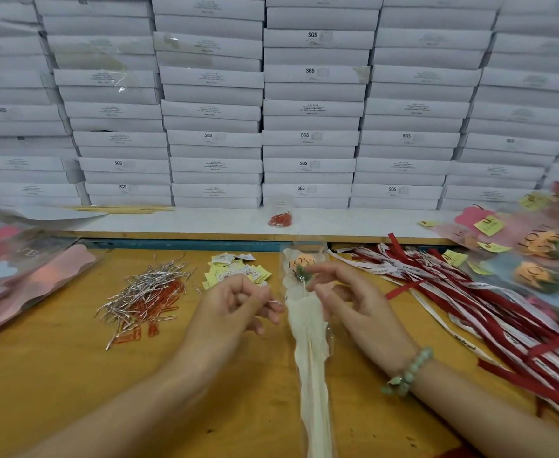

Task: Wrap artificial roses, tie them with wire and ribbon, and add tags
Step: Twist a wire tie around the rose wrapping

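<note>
The wrapped rose (306,325) lies lengthwise on the worktop (73,375) between both hands, its clear sleeve printed "LOVE" over the orange bloom. The left grip (235,302) pinches a short silver wire (275,302) just beside the cream wrap. The right grip (347,292) is loosely spread at the bloom, holding nothing, with a green bead bracelet (406,371) on its wrist. Left of the hands sits a heap of silver wires (146,289) over red paper clips (159,312). Yellow tags (235,271) lie behind it, and red and white ribbons (469,292) lie to the right, their script too small to read. Finished roses (535,252) at far right also read "LOVE". Stacked white boxes (311,107) behind are marked "SGS".
</note>
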Demonstrator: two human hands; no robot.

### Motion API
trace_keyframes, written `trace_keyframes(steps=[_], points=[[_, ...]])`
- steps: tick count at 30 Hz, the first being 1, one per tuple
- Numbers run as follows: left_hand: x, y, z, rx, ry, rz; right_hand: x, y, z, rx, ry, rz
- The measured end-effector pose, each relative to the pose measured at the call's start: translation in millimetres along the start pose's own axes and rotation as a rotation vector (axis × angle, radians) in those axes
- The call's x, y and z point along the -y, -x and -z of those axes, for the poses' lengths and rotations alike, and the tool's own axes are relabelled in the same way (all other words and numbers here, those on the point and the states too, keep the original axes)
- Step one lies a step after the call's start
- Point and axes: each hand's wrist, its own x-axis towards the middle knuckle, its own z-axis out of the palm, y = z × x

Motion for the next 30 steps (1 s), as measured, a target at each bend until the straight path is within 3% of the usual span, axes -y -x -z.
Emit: trace_keyframes(steps=[5,19,30], points=[[8,5,-1,0.065,-0.019,0.0,7,5,-15,0.194,0.014,0.029],[17,5,0,0.13,-0.055,0.011,12,5,-13,0.083,-0.016,-0.016],[19,7,-1,0.157,-0.106,-0.023,9,8,-17,0.122,0.106,0.062]])
